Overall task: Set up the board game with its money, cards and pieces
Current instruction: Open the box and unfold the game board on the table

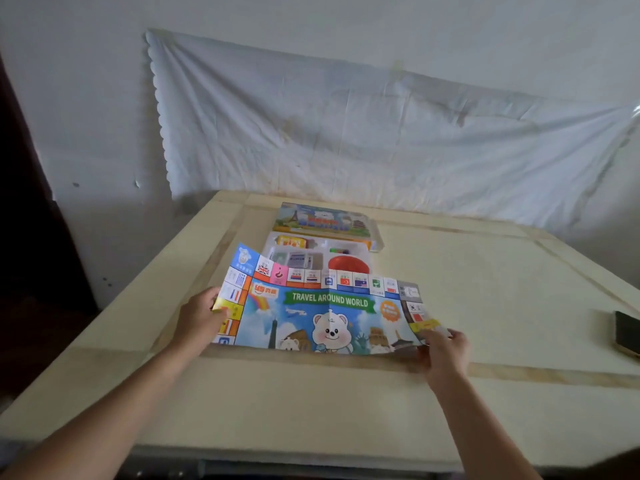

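The paper board [322, 313] looks light, floppy, creased—the left hand [201, 315] and right hand [445, 346] pinch its 2 side edges, likely best there.

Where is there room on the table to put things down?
Bare table between the board and the phone, and the near strip in front of the board. Crowded behind the board: tray and box sit close together.
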### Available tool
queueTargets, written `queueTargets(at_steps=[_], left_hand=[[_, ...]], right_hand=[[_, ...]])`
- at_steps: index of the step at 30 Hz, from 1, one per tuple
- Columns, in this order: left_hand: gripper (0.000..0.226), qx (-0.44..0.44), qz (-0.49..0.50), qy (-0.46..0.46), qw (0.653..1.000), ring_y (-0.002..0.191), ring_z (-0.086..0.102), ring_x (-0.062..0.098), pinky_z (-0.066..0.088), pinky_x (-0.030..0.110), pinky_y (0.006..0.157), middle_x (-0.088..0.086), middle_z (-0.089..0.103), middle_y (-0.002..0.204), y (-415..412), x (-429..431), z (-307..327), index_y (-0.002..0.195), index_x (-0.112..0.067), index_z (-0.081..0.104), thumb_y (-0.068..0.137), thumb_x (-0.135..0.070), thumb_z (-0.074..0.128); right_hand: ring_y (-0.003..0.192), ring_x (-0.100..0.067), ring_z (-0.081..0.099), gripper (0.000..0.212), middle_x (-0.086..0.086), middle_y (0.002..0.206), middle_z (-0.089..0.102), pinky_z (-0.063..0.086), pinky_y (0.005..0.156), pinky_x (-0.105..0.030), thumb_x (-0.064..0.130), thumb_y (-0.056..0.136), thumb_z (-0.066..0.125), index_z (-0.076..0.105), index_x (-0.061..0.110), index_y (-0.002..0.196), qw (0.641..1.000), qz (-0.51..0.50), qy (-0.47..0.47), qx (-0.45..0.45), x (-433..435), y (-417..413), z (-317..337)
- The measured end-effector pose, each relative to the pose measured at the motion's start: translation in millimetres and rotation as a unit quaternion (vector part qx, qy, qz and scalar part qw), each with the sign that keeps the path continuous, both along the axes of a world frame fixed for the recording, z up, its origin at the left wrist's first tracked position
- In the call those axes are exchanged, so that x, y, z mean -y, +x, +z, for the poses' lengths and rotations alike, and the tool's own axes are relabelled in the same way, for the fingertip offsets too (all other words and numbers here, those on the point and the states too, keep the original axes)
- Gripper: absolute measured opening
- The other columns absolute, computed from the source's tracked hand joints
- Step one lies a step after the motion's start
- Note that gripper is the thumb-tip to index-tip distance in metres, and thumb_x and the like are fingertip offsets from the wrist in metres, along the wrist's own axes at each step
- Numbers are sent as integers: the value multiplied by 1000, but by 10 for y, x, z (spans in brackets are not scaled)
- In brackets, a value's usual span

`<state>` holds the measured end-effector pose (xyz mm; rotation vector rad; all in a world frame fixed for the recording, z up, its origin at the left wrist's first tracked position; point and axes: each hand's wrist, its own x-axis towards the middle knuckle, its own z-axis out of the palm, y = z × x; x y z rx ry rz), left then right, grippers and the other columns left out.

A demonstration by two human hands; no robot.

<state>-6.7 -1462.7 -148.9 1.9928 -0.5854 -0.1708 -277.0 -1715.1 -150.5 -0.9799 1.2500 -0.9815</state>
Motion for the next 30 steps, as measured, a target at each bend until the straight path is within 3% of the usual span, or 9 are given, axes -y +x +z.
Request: queueTargets(at_steps=[2, 5, 8, 11, 15, 18, 24, 27, 30], left_hand=[[34, 0, 6, 0, 1000, 83, 68, 22, 55, 36, 76, 4, 73, 96, 16, -5, -10, 111, -17, 62, 83, 2, 58], [44, -10, 17, -14, 1000, 85, 66, 23, 52, 29, 66, 5, 69, 106, 24, -3, -9, 128, -16, 51, 88, -1, 59], [46, 5, 16, -12, 1000, 85, 64, 20, 50, 25, 64, 7, 68, 110, 15, -10, -18, 134, -16, 50, 90, -2, 58], [45, 34, 20, 2, 999, 85, 63, 17, 50, 24, 66, 5, 70, 111, 19, -23, -41, 133, -18, 54, 90, -2, 56], [45, 57, 22, 15, 998, 84, 63, 16, 51, 25, 69, 4, 69, 111, 35, -37, -96, 133, -18, 54, 91, -2, 55], [46, 70, 24, 17, 997, 84, 62, 16, 50, 25, 68, 3, 69, 111, 40, -20, -131, 134, -19, 54, 91, -1, 54], [38, 65, 61, -7, 996, 80, 65, 21, 50, 28, 63, 7, 70, 106, 44, 38, -175, 126, -14, 55, 90, -2, 57], [37, 66, 70, -14, 995, 70, 66, 20, 46, 26, 57, 7, 71, 94, 49, 34, -168, 123, -18, 55, 89, -3, 57], [39, 79, 65, -16, 995, 72, 65, 17, 45, 23, 57, -1, 69, 92, 39, 25, -147, 123, -19, 58, 88, -1, 55]], right_hand=[[82, -37, 66, 36, -23, 95, 64, 55, 69, -51, 0, 70, 69, 51, 1, 101, 998, 17, -19, -57, 12, -31, 64], [88, -34, 64, 42, -17, 96, 61, 55, 77, -44, 5, 76, 69, 52, 3, 114, 980, 34, -61, -188, 50, -62, 164], [81, -31, 61, 31, -16, 90, 63, 52, 70, -35, 5, 77, 65, 59, 2, 107, 935, 79, -111, -329, 89, -78, 200], [80, -29, 55, 27, -17, 101, 65, 41, 65, -28, 5, 79, 61, 61, 4, 106, 889, 121, -138, -420, 79, -62, 199], [95, -31, 59, 27, -13, 112, 61, 43, 71, -30, 11, 80, 60, 63, 12, 107, 870, 120, -178, -444, 43, -7, 93], [99, -28, 58, 29, -8, 111, 62, 40, 70, -30, 13, 80, 60, 63, 18, 109, 878, 107, -182, -429, 3, 13, 49], [88, -30, 61, 31, -11, 103, 67, 53, 75, -37, 6, 76, 55, 56, 19, 104, 917, 87, -157, -356, -41, 35, 52], [110, -31, 48, 43, -14, 118, 54, 42, 88, -37, 26, 81, 66, 52, 8, 117, 856, 130, -181, -466, -43, 34, 61], [115, -29, 42, 51, -12, 121, 51, 38, 92, -36, 39, 79, 68, 52, 9, 117, 818, 150, -175, -526, -58, 46, 109]])
